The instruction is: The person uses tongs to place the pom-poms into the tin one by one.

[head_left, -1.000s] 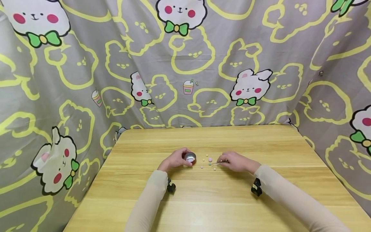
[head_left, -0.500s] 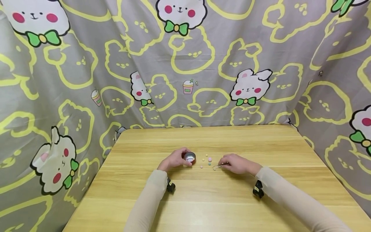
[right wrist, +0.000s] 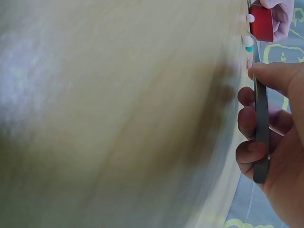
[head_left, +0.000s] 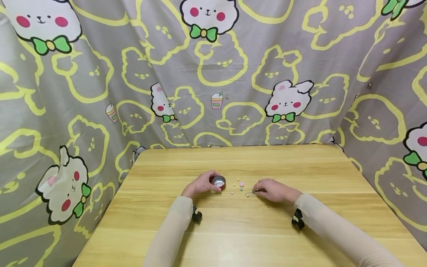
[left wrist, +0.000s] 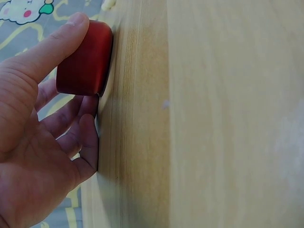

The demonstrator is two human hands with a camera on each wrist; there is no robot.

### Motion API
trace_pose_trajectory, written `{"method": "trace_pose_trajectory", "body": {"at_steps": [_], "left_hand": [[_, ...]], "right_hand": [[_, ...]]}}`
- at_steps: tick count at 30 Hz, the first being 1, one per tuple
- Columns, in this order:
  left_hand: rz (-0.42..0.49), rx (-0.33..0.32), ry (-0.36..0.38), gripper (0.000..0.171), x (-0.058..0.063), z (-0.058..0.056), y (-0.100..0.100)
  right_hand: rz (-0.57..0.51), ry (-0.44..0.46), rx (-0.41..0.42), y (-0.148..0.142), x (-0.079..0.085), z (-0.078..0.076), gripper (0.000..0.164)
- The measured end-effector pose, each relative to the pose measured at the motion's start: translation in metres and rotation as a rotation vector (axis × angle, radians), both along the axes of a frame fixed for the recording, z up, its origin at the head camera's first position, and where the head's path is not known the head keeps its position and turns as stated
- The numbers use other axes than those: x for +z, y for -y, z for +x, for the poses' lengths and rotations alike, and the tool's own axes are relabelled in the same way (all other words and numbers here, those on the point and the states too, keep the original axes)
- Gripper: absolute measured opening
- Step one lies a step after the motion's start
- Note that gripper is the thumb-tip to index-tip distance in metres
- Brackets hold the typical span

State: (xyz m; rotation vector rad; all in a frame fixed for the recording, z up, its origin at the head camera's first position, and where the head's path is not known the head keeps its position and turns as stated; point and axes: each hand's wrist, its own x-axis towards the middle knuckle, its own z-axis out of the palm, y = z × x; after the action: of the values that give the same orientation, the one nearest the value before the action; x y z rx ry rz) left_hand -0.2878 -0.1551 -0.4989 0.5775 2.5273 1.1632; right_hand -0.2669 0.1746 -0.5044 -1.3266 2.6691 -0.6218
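Note:
My left hand holds a small round tin, red outside and silvery inside, its thumb and fingers about the sides. It stands on the table with its opening up. Between the thumb and fingers of my right hand is a pair of metal tweezers, pointing left. Their tips are right at a small whitish bead. Left of the tips lie a larger pink bead, a blue-green bead and a pale pink bead.
Two small yellowish beads, the nearer one close to the tin, lie farther back. The wooden table reaches back to a grey patterned curtain. Black wrist cameras, such as the right one, sit on both wrists.
My right hand has shifted a little right and towards me, bringing the tweezer tips from near the blue-green bead to the whitish bead. The left hand and tin have stayed put.

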Motion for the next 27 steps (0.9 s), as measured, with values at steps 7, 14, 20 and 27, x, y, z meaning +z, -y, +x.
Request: {"method": "trace_pose_trajectory", "body": {"at_steps": [7,14,20,27], "left_hand": [[-0.007,0.001,0.001,0.048,0.0007,0.0003,-0.0009],[-0.012,0.008,0.001,0.047,0.0003,0.0,-0.001],[-0.003,0.003,0.002,0.047,0.0013,0.0001,-0.0012],[-0.004,0.003,0.004,0.047,0.0016,0.0011,-0.0011]], "right_hand": [[-0.001,-0.003,0.002,-0.0014,0.0014,-0.0006,0.015],[-0.006,-0.009,-0.001,-0.0038,0.0012,-0.0014,0.014],[-0.003,-0.004,0.0,-0.0048,0.0002,-0.0014,0.014],[-0.022,-0.041,0.042,-0.0051,0.0004,-0.0008,0.015]]}}
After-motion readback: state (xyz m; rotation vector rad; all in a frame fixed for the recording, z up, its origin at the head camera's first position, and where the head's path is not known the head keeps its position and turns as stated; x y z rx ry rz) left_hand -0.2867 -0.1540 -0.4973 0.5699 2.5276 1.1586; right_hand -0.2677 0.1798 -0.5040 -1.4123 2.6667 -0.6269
